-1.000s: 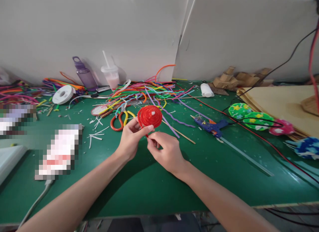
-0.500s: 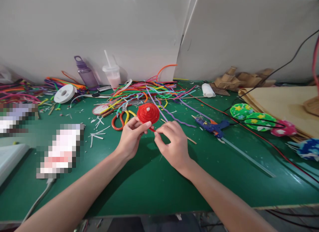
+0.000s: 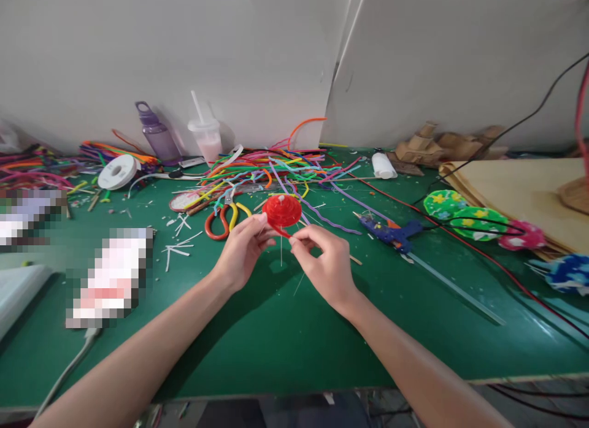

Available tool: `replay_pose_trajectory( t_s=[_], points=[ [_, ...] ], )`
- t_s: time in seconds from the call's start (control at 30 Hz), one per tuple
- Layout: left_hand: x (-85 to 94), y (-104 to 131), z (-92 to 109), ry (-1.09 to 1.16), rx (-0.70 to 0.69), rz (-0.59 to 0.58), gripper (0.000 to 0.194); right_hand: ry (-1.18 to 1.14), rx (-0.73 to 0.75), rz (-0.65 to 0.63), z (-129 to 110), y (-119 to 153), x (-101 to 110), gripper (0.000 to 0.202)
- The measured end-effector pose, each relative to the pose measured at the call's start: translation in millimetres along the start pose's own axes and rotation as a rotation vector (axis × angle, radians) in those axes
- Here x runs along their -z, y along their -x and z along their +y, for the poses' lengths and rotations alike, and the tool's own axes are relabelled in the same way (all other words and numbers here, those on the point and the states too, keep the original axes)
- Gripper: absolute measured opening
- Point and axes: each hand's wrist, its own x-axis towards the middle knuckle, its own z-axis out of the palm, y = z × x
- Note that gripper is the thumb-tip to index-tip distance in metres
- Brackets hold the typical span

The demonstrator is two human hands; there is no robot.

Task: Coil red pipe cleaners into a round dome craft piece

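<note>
A red coiled pipe-cleaner cone point(image 3: 282, 211) with a pale tip is held up over the green table. My left hand point(image 3: 243, 249) pinches its left edge between thumb and fingers. From the underside a red pipe-cleaner end point(image 3: 281, 231) runs down to the right, and my right hand point(image 3: 324, 261) grips it between thumb and index finger. Below the cone a thin pale strand hangs down. Scissors point(image 3: 217, 225) with red and yellow handles lie just behind my left hand, and loose pipe cleaners point(image 3: 271, 170) are heaped beyond the cone.
A blue glue gun point(image 3: 391, 232) with a clear glue stick lies to the right, its cord trailing. Green and pink decorated pieces point(image 3: 478, 224) are further right. At the back stand a purple bottle point(image 3: 159, 137) and a lidded cup point(image 3: 207, 137). A ribbon spool point(image 3: 118, 171) lies left.
The red cone has moved slightly right and now tilts less towards me. My left fingers have shifted to its left edge, and the red end between my hands shows more.
</note>
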Motion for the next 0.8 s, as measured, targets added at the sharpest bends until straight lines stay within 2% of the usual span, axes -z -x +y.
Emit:
replay_pose_trajectory(
  t_s=[0.2,0.27,0.33,0.47,0.53,0.63,0.73,0.8],
  points=[
    [-0.3,-0.9,-0.8,-0.004,0.129,0.114,0.033,0.027,0.028,0.087,2.0,1.4,0.1,0.014],
    [-1.0,0.4,-1.3,-0.075,0.156,0.13,0.039,0.026,0.013,0.121,2.4,1.4,0.4,0.014],
    [-2.6,3.2,-1.1,-0.219,0.115,0.142,0.044,0.029,-0.004,0.153,2.8,1.3,0.6,0.014],
    [-4.5,9.8,0.5,-0.734,-0.077,0.144,0.05,0.039,-0.053,0.161,4.3,0.5,-0.3,0.014],
    [-2.2,10.9,1.6,-1.045,-0.237,0.178,0.049,0.04,-0.082,0.135,6.1,0.4,-1.5,0.015],
    [4.7,8.2,4.0,-1.469,-0.519,0.229,0.036,0.055,-0.106,0.073,9.8,1.8,-4.5,0.014],
    [8.9,5.3,7.1,-1.578,-0.767,0.185,0.023,0.117,-0.114,0.007,13.3,4.6,-8.3,0.016],
    [7.3,6.1,8.7,-1.577,-0.764,0.194,0.028,0.17,-0.129,-0.037,15.0,6.1,-10.8,0.018]
  ],
)
